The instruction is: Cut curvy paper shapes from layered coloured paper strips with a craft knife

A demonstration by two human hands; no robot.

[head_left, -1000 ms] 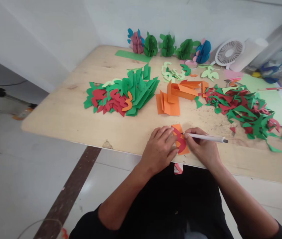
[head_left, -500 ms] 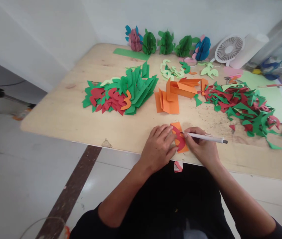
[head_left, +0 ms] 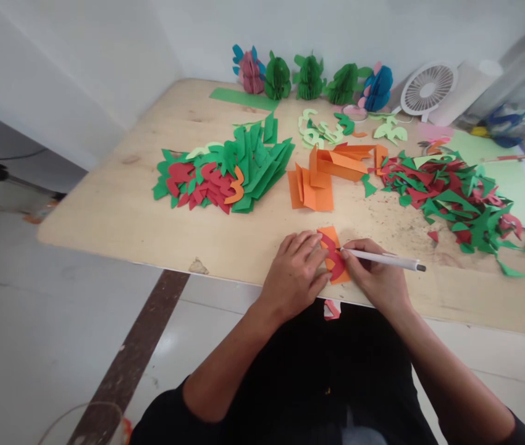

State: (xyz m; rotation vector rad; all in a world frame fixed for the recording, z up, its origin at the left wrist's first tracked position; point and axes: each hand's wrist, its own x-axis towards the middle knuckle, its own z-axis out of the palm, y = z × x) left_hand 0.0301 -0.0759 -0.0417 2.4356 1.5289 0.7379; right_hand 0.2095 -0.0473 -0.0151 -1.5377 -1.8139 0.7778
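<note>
Near the table's front edge lies a small orange paper [head_left: 331,237] with a red curvy paper cutout [head_left: 337,264] on top of it. My left hand [head_left: 297,266] rests flat over their left side, fingertips and thumb pressing on the cutout. Its fingers are spread. In my right hand [head_left: 378,275] is a white pen [head_left: 385,258] with a dark end. The pen's tip touches the papers at the cutout's right edge. Folded orange papers [head_left: 320,191] stand just beyond my hands.
To the left is a pile of green folded papers [head_left: 262,164] with red cutouts [head_left: 214,185]. Green and red scraps [head_left: 457,198] cover the right side. Along the wall stand several paper figures [head_left: 309,77] and a small white fan [head_left: 427,89].
The pen has shifted very slightly along the cutout's right edge, its rear end a little lower and further right. My left hand stays in the same place.
</note>
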